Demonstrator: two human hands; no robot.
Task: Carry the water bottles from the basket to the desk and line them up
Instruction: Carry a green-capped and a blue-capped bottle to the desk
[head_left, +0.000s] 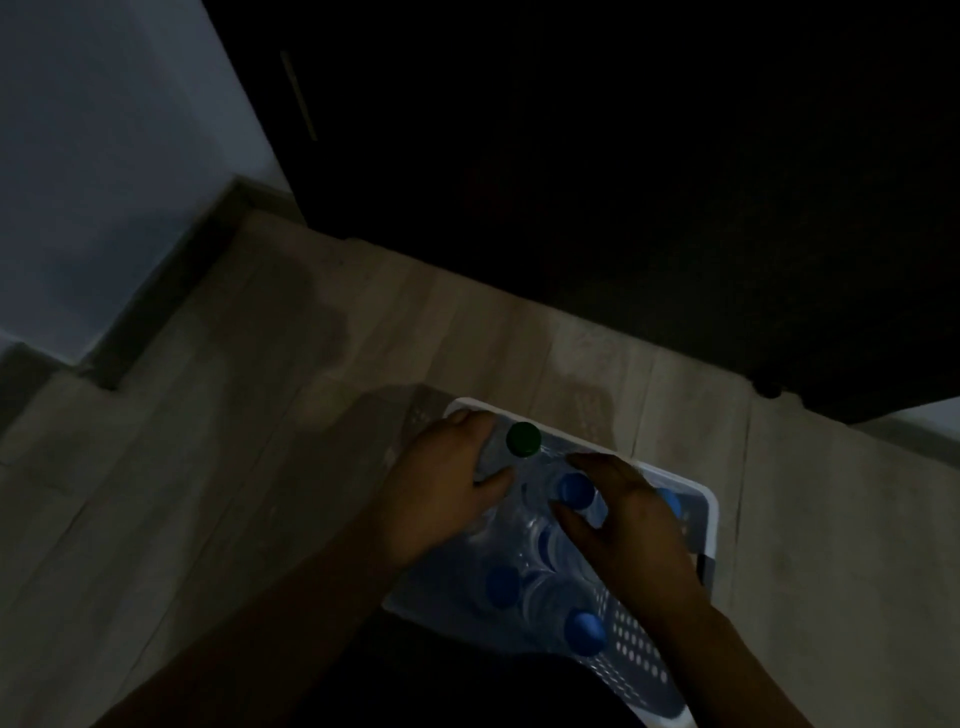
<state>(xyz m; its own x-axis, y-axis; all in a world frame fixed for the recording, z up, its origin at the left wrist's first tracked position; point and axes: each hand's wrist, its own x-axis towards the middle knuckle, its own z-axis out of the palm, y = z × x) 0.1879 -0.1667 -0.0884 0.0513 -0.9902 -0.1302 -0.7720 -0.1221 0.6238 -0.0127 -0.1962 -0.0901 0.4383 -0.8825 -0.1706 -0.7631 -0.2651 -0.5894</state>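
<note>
Currently, pick-up step: left grip (447, 478) clasps the green-capped bottle (523, 439) at the 11 o'clock corner of the basket (712, 512). Right grip (634, 525) brackets a blue-capped bottle (575, 491); contact cannot be determined. Next: lift both straight up, clear of neighbouring bottles (501, 587).

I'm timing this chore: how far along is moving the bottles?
Nothing looks done: no bottle shows outside the basket. In hand: the left hand grips the green-capped bottle; the right hand is at a blue-capped bottle, grip unclear. Left: several other bottles, then lining up.
</note>
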